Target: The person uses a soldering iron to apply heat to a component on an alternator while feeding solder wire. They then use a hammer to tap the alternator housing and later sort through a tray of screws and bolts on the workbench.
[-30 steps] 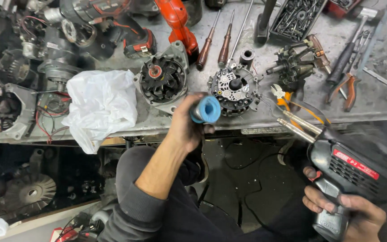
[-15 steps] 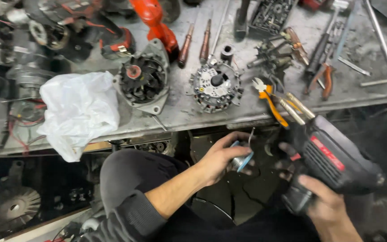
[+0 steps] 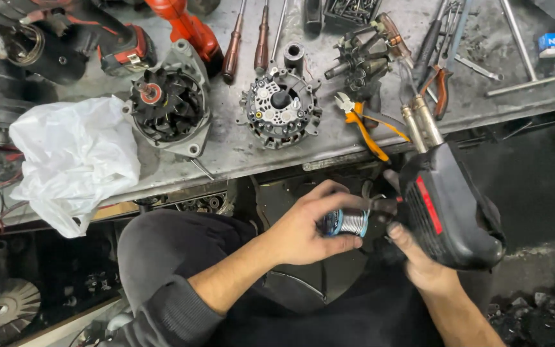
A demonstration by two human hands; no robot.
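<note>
My left hand [image 3: 306, 228] grips a small blue spool of silver solder wire [image 3: 345, 222] in front of my lap, below the bench edge. My right hand [image 3: 419, 260] holds a black soldering gun [image 3: 448, 205] with a red stripe, its twin metal tips [image 3: 419, 125] pointing up toward the bench. The right fingers reach toward the spool's end. On the metal workbench [image 3: 239, 157] above sit two alternator halves: a housing with a black rotor [image 3: 168, 106] and a rear cover with a rectifier [image 3: 281, 109].
A crumpled white plastic bag [image 3: 75, 160] lies at the bench's left. Orange-handled pliers [image 3: 367, 128], wooden-handled screwdrivers [image 3: 245, 42], a rotor [image 3: 364, 61], a red power tool [image 3: 184, 29] and metal rods [image 3: 515, 38] crowd the bench. More alternator parts [image 3: 4, 308] lie under it.
My left hand brought the blue spool down from the bench edge to my lap, beside the soldering gun. The right hand raised the gun and moved its fingers toward the spool.
</note>
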